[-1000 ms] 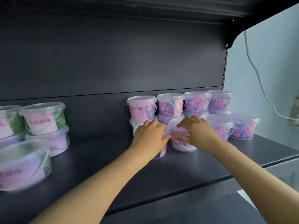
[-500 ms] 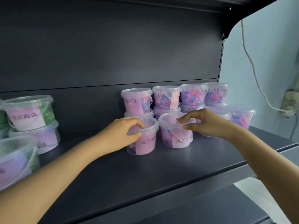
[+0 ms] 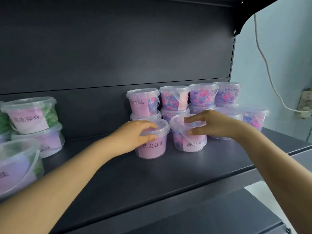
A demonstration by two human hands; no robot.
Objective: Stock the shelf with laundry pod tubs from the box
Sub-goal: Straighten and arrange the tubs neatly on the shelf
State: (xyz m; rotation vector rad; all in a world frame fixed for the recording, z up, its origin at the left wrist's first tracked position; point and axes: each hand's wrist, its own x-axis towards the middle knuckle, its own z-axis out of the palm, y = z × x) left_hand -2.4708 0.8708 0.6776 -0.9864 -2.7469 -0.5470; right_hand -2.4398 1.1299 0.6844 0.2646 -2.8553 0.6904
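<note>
Shelf getting front row.
Left hand is gripping left tub by its lid, right hand is gripping right tub, squaring both against stacks behind.

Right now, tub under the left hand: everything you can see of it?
The clear round plastic tub with the pink label stands upright on the dark grey shelf. Clear lid on; dark printed characters face the camera. The left hand grips its lid, fingers on top, thumb at the rim. A similar neighbouring tub, gripped by the right hand, sits close to its right.
</note>
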